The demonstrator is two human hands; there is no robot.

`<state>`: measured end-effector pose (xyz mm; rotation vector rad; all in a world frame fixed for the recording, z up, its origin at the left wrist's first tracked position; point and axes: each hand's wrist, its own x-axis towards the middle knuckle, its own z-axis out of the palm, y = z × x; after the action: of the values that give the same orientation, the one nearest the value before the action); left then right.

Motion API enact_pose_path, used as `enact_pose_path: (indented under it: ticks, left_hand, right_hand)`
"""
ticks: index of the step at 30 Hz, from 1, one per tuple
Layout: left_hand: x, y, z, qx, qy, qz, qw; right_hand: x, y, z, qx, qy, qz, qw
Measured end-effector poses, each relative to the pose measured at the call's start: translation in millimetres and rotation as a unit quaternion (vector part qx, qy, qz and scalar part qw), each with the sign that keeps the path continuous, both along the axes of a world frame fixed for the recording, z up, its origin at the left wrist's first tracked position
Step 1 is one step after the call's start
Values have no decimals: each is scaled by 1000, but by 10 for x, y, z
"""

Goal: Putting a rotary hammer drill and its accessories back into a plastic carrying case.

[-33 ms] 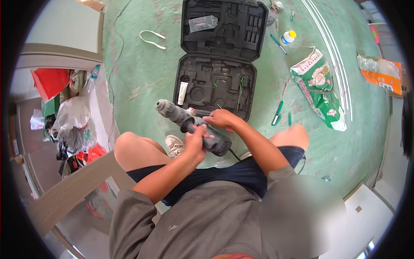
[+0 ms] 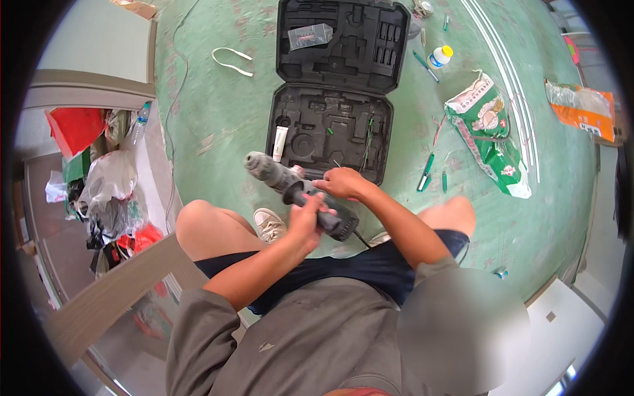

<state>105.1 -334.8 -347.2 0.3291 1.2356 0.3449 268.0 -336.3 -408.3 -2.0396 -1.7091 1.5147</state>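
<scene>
A grey and black hammer drill [image 2: 271, 171] is held slanting above the floor between my knees, its chuck pointing up and left and carrying no bit. My left hand [image 2: 306, 224] is wrapped round its black side handle. My right hand [image 2: 341, 182] is beside the drill's far side, fingers curled in against the body; what they grip is hidden. Just beyond, a black tool case [image 2: 389, 142] lies unfolded. Its near half holds a white tube [image 2: 280, 142] and thin green-tipped rods [image 2: 368, 142]; a clear plastic packet [image 2: 310, 36] lies in the lid.
To the right lie a green and white sack [image 2: 492, 125], long white strips [image 2: 522, 122], green pens [image 2: 426, 173] and a yellow-capped bottle [image 2: 440, 57]. A white strap [image 2: 231, 63] lies left of the case. Bags [image 2: 109, 178] hang at left, by a wooden edge [image 2: 112, 294].
The drill and my left hand have shifted slightly right and toward me. My right hand has barely moved.
</scene>
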Motion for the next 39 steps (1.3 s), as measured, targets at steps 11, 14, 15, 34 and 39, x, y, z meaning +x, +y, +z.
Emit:
enact_pose_path:
  ticks: [11,14,15,34,39]
  left_hand:
    - [-58,-323,-56,-150,-86,-421,890]
    - [9,-268,112,-106,-99,-538,831]
    - [69,-263,165,-107,-101,-548,823]
    - [495,2475,228,343,-159,-274,884]
    - [-298,2948,-895,290,69,-242,923]
  right_hand:
    - [-456,-1114,379,-212,445,-502,711]
    - [-577,-1295,489,-177,478,-626,591]
    - [-575,-1372,525,-151,481,-668,547]
    - [577,-3216,-88,-105,-214,-730,640]
    - [205,-2817,-600,-211,-312,-618,690]
